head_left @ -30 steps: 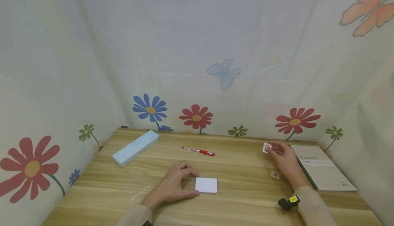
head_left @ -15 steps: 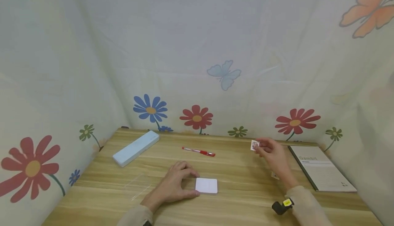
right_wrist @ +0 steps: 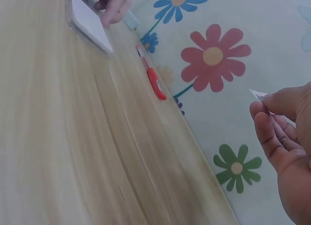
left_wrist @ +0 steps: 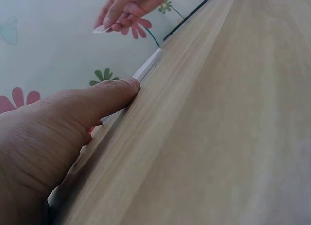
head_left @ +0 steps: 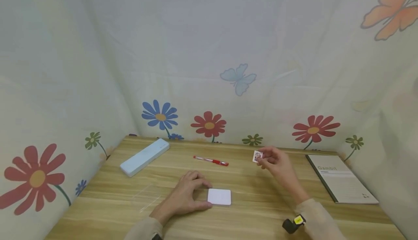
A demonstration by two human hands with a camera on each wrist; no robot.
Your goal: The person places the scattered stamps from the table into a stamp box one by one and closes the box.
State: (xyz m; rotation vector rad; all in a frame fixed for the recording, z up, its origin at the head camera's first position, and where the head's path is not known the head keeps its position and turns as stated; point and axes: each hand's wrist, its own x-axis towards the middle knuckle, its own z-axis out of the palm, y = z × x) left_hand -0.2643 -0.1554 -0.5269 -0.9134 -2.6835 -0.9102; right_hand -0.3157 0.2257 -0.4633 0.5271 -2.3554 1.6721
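Observation:
My left hand (head_left: 186,195) rests on the table and grips a small white slab with rounded corners (head_left: 219,196), thumb and fingers at its left side. In the left wrist view the thumb (left_wrist: 112,96) presses against the slab's edge (left_wrist: 146,64). My right hand (head_left: 275,163) is raised over the table's back right, pinching a small white paper square with a printed picture (head_left: 257,156), like a sticker. In the right wrist view only a corner of this paper (right_wrist: 257,95) shows past the thumb and fingers.
Behind the slab lies a red pen (head_left: 210,160). A pale blue long case (head_left: 145,157) stands at the back left, and a notebook (head_left: 341,178) lies at the right. Clear thin strips (head_left: 149,204) lie left of my left hand. A flowered curtain (head_left: 183,69) surrounds the table.
My right hand has moved left with the paper square. A second small printed square on the table is now hidden behind the right forearm. The left hand and slab have stayed put.

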